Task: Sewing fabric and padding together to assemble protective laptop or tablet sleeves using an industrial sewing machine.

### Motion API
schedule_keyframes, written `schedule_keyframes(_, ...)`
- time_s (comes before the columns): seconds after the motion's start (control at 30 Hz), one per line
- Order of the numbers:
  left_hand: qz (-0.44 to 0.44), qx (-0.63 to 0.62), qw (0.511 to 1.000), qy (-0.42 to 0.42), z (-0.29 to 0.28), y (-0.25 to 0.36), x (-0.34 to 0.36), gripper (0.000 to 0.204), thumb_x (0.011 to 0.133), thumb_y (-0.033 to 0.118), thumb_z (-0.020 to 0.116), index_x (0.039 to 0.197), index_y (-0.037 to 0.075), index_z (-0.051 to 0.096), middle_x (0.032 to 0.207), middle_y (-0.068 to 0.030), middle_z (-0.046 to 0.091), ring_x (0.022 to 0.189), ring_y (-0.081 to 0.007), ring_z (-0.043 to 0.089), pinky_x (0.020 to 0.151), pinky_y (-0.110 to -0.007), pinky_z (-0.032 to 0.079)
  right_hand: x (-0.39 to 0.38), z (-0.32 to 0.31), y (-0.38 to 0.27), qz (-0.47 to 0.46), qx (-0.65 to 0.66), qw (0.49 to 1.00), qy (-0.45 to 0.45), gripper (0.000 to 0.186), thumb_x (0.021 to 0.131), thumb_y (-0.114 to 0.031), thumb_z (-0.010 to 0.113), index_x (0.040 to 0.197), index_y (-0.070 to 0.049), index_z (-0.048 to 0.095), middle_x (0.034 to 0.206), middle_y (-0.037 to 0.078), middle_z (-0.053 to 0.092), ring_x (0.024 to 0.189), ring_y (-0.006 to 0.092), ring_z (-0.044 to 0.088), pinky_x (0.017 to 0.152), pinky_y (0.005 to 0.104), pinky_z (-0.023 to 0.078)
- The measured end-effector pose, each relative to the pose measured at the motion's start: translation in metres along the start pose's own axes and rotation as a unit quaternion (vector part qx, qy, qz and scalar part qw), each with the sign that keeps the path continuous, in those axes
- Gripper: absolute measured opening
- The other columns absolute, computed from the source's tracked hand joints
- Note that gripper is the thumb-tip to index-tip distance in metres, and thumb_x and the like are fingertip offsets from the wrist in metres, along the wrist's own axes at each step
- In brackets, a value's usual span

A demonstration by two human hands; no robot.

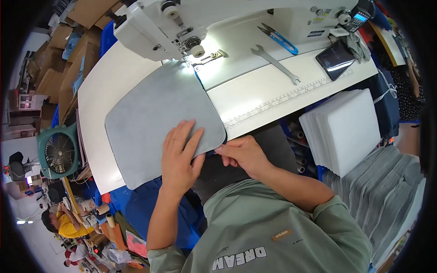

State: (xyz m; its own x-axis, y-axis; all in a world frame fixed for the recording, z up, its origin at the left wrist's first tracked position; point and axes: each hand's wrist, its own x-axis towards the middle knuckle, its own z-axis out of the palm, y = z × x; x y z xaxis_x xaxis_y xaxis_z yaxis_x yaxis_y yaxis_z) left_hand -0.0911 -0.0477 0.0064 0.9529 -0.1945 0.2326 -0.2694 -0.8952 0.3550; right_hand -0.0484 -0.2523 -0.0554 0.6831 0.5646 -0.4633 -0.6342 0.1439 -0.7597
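A large grey fabric panel (pixel 154 104) with rounded corners lies on the white sewing table, its far end under the lit needle area of a white sewing machine (pixel 159 32). Dark blue edging shows along its right side. My left hand (pixel 180 157) rests on the panel's near part, fingers stretched out and holding nothing. At the near right corner, my right hand (pixel 243 154) is closed, with thumb and fingertips pinching the panel's edge just off the table's front. What lies under the panel there is hidden.
Blue-handled thread snips (pixel 280 40), a metal wrench (pixel 276 64) and a black phone (pixel 336 60) lie to the right on the table. White foam sheets (pixel 343 129) and grey fabric pieces (pixel 378 186) are stacked at right. A green fan (pixel 59 150) stands left; a person in yellow sits beyond.
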Motion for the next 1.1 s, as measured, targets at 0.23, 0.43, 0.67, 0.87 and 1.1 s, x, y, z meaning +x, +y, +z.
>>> schedule_keyframes(0.23,0.034,0.068,0.997,-0.032,0.009,-0.005,-0.008,0.064,0.078,0.005,0.078,0.141,0.012,0.066,0.155,-0.0085,0.057,0.145,-0.0321,0.052,0.120,-0.053,0.039,0.007,0.003,0.007,-0.031,0.006,0.999,-0.010,0.029,0.095,-0.023,0.076,0.075,-0.003,0.077,0.063,0.000,0.066,0.056,0.0057,0.053,0.052,0.0246,0.040)
schedule_keyframes(0.43,0.062,0.109,0.991,-0.040,0.009,-0.006,-0.001,0.065,0.078,0.005,0.077,0.142,0.013,0.066,0.154,-0.0072,0.058,0.145,-0.0314,0.052,0.122,-0.053,0.038,0.009,-0.002,0.010,-0.040,-0.019,0.999,-0.018,0.029,0.095,-0.021,0.076,0.071,-0.003,0.075,0.062,0.000,0.065,0.056,0.0046,0.052,0.051,0.0254,0.039)
schedule_keyframes(0.67,0.043,0.066,0.996,-0.048,0.006,-0.002,-0.001,0.062,0.076,0.000,0.074,0.137,0.010,0.070,0.151,-0.0105,0.062,0.145,-0.0348,0.052,0.123,-0.055,0.037,0.007,0.000,0.009,-0.045,-0.026,0.998,-0.018,0.030,0.097,-0.023,0.074,0.074,-0.003,0.077,0.064,0.000,0.067,0.057,0.0047,0.053,0.052,0.0246,0.040)
schedule_keyframes(0.87,0.058,0.058,0.996,-0.045,0.010,-0.002,-0.004,0.061,0.078,0.004,0.076,0.138,0.012,0.070,0.152,-0.0092,0.061,0.147,-0.0333,0.050,0.125,-0.058,0.031,0.005,0.000,0.002,0.018,0.019,1.000,-0.007,0.026,0.100,-0.024,0.071,0.089,-0.003,0.081,0.069,0.002,0.071,0.059,0.0053,0.055,0.053,0.0228,0.042)
schedule_keyframes(1.1,0.087,0.076,0.993,-0.037,0.015,-0.008,-0.013,0.060,0.083,0.016,0.079,0.141,0.018,0.068,0.155,-0.0010,0.058,0.149,-0.0283,0.048,0.125,-0.061,0.030,0.005,0.003,0.004,0.007,0.004,1.000,0.023,0.028,0.098,-0.024,0.072,0.080,-0.004,0.079,0.066,0.000,0.066,0.059,0.0057,0.052,0.054,0.0243,0.041)
